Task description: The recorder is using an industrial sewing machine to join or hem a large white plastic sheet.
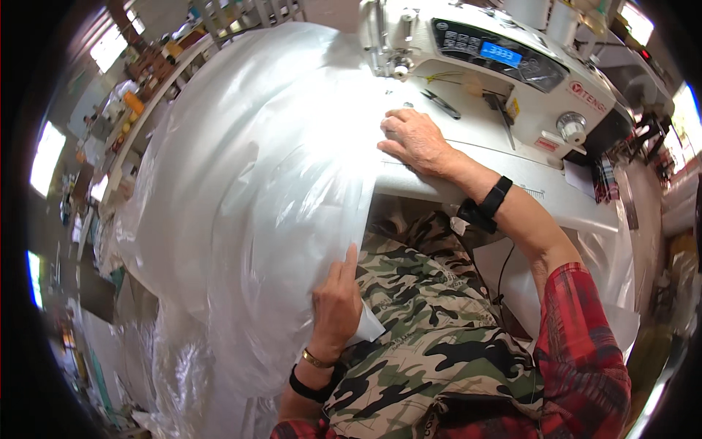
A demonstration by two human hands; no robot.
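Observation:
A large, shiny, translucent white plastic sheet (241, 168) spreads from the sewing machine (504, 66) across the left and down towards my lap. My left hand (336, 304) holds its right edge low down, index finger stretched along the edge; a folded corner shows beside the palm. Up on the machine bed, my right hand (415, 137) has its bent fingers at the same edge, just in front of the needle area (398, 69). Glare washes out the sheet there, and its fingertips are partly hidden.
Dark thread snips (441, 104) lie on the machine bed, right of the needle. Thread cones (561, 23) stand on top of the machine. A cluttered shelf (150, 110) runs along the left. Camouflage-patterned cloth (431, 322) covers my lap, and a thin black cable hangs below the table edge.

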